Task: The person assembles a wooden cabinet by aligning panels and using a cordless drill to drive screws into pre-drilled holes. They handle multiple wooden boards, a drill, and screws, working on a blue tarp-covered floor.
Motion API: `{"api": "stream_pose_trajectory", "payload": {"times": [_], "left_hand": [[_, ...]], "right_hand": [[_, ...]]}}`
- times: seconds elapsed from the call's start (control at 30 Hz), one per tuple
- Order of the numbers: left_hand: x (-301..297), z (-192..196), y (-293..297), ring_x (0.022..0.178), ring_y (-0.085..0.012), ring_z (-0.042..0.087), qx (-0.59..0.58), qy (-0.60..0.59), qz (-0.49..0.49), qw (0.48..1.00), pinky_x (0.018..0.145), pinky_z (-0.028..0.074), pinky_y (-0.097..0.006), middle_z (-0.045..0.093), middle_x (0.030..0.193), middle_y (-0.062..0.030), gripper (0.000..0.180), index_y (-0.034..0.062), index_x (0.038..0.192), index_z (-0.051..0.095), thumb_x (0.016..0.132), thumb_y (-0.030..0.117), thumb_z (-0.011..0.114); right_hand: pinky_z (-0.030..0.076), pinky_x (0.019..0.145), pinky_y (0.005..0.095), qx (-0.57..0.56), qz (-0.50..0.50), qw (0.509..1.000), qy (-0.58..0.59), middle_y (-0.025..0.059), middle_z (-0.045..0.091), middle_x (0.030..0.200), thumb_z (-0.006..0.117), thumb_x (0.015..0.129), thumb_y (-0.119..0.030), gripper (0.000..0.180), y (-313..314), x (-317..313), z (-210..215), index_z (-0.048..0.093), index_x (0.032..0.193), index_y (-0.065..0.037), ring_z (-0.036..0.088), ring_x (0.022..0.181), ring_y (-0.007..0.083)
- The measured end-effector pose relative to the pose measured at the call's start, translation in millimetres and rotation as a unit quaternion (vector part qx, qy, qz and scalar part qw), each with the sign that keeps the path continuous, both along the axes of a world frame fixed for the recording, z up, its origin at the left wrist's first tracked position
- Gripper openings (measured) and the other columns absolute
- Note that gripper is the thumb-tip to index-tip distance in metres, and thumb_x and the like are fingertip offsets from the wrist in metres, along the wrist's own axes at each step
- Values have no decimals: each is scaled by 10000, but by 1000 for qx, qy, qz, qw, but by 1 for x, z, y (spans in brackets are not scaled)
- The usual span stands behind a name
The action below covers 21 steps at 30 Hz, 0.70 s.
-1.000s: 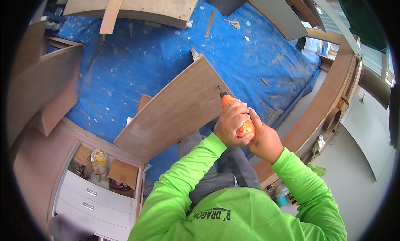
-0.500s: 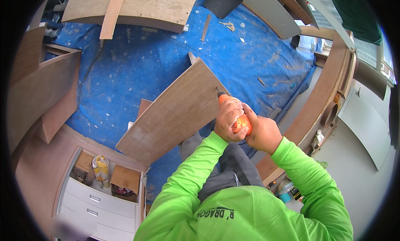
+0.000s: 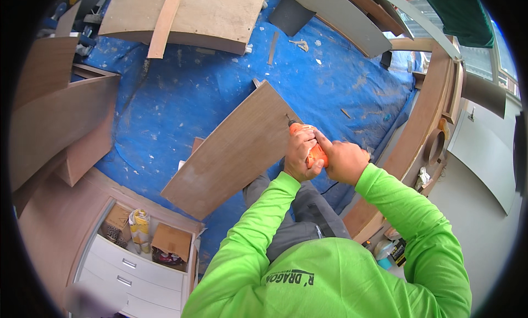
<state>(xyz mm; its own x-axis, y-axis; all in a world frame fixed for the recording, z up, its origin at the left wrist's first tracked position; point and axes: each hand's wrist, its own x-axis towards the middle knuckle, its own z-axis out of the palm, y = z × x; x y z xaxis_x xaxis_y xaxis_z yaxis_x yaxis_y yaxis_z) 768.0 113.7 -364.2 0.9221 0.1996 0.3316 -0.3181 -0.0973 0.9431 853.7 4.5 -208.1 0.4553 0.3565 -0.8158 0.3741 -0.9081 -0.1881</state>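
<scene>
I had the left hand (image 3: 300, 153) wrapped around an orange drill (image 3: 318, 155), its bit (image 3: 289, 118) at the wooden board (image 3: 231, 153) near the upper right edge. The right hand (image 3: 348, 162) sat higher than a second earlier, touching the drill; how far its hidden fingers closed, I couldn't tell.

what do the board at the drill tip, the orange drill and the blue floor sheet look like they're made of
Board: probably plywood or veneer, matt and unpainted, with fine straight grain.
Drill: likely moulded plastic outside, smooth and evenly coloured.
Floor sheet: perhaps plastic tarp, faintly shiny and creased.
</scene>
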Motion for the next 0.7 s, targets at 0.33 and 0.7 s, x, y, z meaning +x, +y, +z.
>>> {"api": "stream_pose_trajectory", "payload": {"times": [0.33,0.7], "left_hand": [[15,-52,121,1277,-394,502,218,265,48,938,1097,368,-487,548,1354,-210,605,-4,1335,521,908,395,680],[44,-147,150,1172,-359,596,358,374,-15,855,1027,448,-425,635,1267,-210,583,-13,1278,602,908,425,704]], "right_hand": [[541,775,450,128,-306,943,-32,208,698,998,665,723,-67,930,-84,-50,36,265,1563,-68,685,877,401],[544,848,372,297,-860,414,14,119,633,1114,639,745,-20,710,-306,-207,54,428,1423,-18,663,1001,238]]}}
